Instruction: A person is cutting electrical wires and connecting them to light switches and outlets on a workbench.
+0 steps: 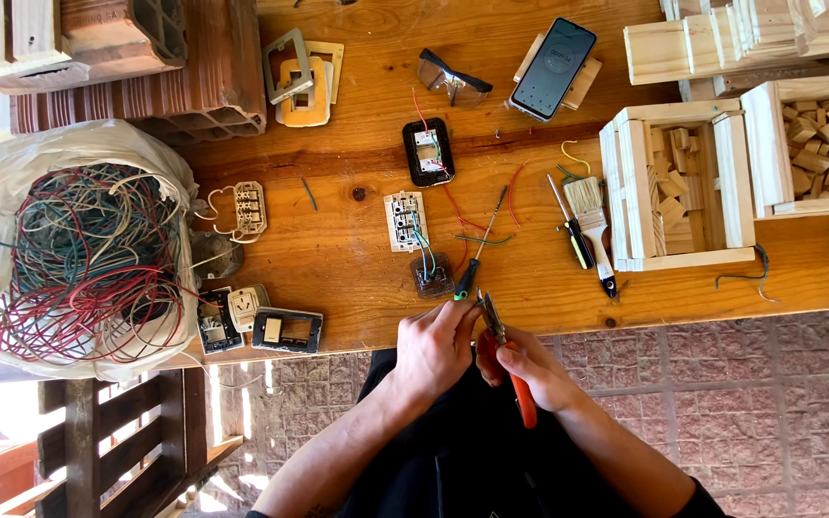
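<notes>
My right hand [532,364] grips orange-handled pliers [522,393], whose metal jaws [489,313] point up toward the table edge. My left hand [437,345] is closed just left of the jaws, fingers pinched at something small that I cannot make out, possibly a wire end. Both hands hover over my lap at the front edge of the wooden table [357,259]. Just beyond them lie a green-handled screwdriver [477,259] and a small brown socket part [432,276] with coloured wires running to a white switch module [405,221].
A plastic bag of tangled wires [79,259] sits at left, with switch plates [285,331] beside it. A black switch [428,152], safety glasses [451,79], a phone [553,67], a paintbrush [589,216], a second screwdriver [570,228] and wooden crates [674,187] of blocks fill the table. Bricks [146,86] lie far left.
</notes>
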